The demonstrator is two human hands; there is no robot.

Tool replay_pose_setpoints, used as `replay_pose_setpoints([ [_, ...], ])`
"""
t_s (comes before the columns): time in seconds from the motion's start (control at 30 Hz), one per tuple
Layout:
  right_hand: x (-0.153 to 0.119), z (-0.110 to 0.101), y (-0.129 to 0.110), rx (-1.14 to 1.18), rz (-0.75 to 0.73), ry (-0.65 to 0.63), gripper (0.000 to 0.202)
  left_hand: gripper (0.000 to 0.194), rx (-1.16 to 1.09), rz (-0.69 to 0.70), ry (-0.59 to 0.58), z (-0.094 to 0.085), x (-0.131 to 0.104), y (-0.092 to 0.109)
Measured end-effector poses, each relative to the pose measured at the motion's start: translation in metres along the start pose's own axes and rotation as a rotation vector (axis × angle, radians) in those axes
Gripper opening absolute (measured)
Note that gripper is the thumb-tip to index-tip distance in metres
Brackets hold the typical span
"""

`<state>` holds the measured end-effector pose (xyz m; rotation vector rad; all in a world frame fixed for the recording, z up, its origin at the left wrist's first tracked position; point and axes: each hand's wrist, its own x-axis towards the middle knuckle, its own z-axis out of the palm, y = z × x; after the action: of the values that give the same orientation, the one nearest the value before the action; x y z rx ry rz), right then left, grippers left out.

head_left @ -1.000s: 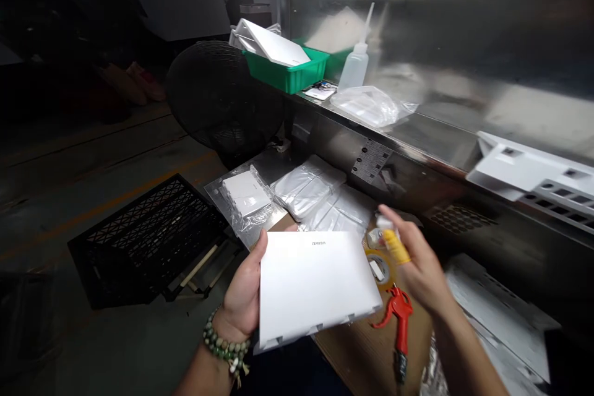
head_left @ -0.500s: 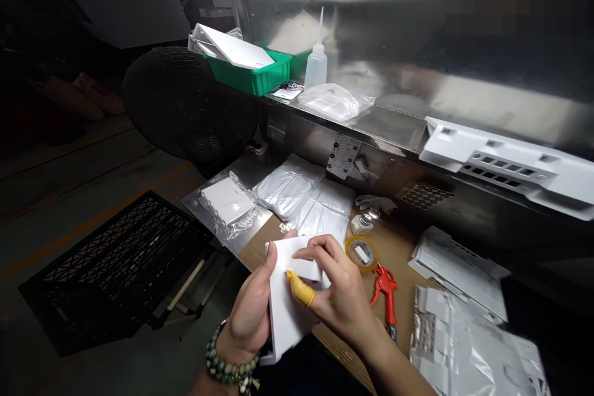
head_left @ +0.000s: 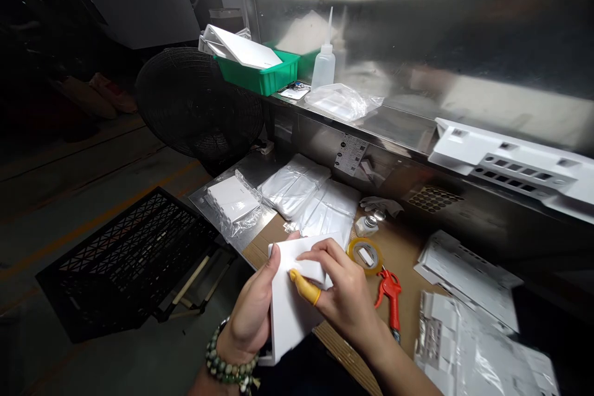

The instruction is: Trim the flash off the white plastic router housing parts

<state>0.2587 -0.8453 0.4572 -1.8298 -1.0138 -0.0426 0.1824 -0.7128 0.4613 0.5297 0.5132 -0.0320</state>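
White panel (head_left: 290, 322) sits gripped in the left hand (head_left: 248, 315) over the tabletop's (head_left: 255, 170) near edge; the right hand (head_left: 348, 291) curls over it, its grip unclear.

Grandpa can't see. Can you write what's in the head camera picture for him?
The left hand holds a white panel while the right hand, thumb in a yellow cover, holds what looks like a small white block against it. Nearby lie a yellow tape roll and red air gun; a green bin sits on the shelf behind.
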Motion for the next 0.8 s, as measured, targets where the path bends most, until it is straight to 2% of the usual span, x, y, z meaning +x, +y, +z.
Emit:
replay_pose_setpoints([
  [0.13, 0.000, -0.002, 0.001, 0.015, -0.021, -0.081, 0.016, 0.067, 0.004, 0.003, 0.004, -0.001, 0.001, -0.001],
  [0.27, 0.000, -0.005, 0.002, -0.020, -0.005, -0.038, 0.017, 0.068, 0.002, -0.007, 0.012, -0.001, 0.003, -0.003],
  [0.37, 0.001, -0.007, 0.003, 0.064, -0.021, -0.111, 0.017, 0.071, -0.008, -0.020, 0.016, 0.000, 0.004, -0.004],
  [0.5, 0.003, -0.011, 0.005, 0.020, 0.009, -0.032, 0.015, 0.071, -0.042, -0.043, -0.021, 0.003, 0.005, -0.004],
  [0.63, 0.004, -0.014, 0.005, 0.069, -0.017, -0.120, 0.013, 0.069, -0.041, -0.039, -0.021, 0.006, 0.008, -0.004],
  [0.73, 0.005, -0.013, 0.005, -0.006, 0.019, -0.043, 0.014, 0.067, -0.037, -0.019, -0.031, 0.007, 0.009, -0.003],
  [0.8, 0.006, -0.012, 0.006, 0.021, 0.017, -0.067, 0.014, 0.065, -0.032, -0.013, -0.035, 0.008, 0.010, -0.003],
])
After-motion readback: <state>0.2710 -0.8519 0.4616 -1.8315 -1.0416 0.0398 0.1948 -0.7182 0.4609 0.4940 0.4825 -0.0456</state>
